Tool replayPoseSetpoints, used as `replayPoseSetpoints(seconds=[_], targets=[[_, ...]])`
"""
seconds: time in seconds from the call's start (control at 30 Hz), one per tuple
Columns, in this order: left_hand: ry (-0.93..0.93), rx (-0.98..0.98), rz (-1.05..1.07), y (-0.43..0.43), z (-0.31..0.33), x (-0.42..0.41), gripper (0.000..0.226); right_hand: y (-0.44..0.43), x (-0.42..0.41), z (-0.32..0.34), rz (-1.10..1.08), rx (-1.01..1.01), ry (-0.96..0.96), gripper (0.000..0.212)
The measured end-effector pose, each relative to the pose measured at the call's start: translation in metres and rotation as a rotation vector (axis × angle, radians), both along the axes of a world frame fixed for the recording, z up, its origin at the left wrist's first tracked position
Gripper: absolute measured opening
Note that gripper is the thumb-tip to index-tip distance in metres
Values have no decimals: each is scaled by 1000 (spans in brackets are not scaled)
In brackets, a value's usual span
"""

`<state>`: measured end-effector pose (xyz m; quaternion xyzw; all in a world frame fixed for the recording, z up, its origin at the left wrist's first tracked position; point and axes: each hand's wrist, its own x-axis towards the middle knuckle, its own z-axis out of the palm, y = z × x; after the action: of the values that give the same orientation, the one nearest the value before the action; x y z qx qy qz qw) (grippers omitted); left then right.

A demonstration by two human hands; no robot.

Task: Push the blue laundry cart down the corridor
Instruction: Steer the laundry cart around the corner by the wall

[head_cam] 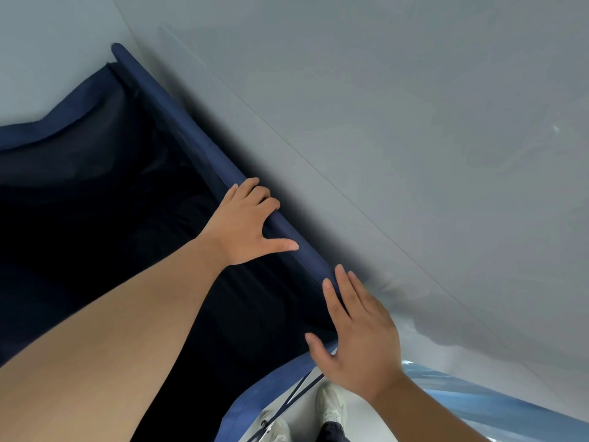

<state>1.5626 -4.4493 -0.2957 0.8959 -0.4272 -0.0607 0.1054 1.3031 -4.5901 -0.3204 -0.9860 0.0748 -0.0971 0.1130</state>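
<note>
Grey wall [398, 106] fills the frame from 12 to 3 o'clock, plain and matte, with a faint straight seam running diagonally from upper left toward lower right. Blue laundry cart [95, 218] occupies the left and centre, seen from above at a strong tilt; its dark fabric interior is deep in shadow and contents cannot be made out. Cart's padded top rail [178, 116] runs diagonally from about 11 o'clock down toward 5 o'clock, lying just beside the wall. Lighter blue hem of the fabric liner shows at 9 o'clock and again at 6 o'clock. Left hand [245, 224] sits near frame centre with the bare forearm entering from 8 o'clock; its grip is wrapped on the rail, fingers curled over the far side, thumb stretched along the near side. Right hand [357, 339] enters from 4 o'clock, its grip spread and flat, fingers extended and slightly apart; fingertips lie on or just at the rail below the left hand, but actual contact of the palm cannot be told. White shoe [331, 403] stands on the pale floor [306, 406] at 6 o'clock, with a dark trouser cuff above it; part of a second shoe shows just to its left. Dark thin bars of the cart frame cross the floor beside the shoes. Pale blue band, blurred, lies along the wall base at 5 o'clock.
</note>
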Motion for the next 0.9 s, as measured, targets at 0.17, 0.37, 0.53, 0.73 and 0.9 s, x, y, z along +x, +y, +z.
replayPoseSetpoints(seconds=[0.17,0.37,0.53,0.73,0.9], targets=[[9,13,-10,6,-1,-6,96,6,-6,1,4,7,10,79],[33,57,14,10,3,-8,98,9,-4,0,3,-6,38,80],[136,56,138,23,11,-41,98,8,-2,4,16,-6,61,80],[246,-38,428,89,23,-127,89,1,1,15,70,-11,138,78],[217,37,696,174,31,-209,94,-14,12,25,193,-131,198,76]])
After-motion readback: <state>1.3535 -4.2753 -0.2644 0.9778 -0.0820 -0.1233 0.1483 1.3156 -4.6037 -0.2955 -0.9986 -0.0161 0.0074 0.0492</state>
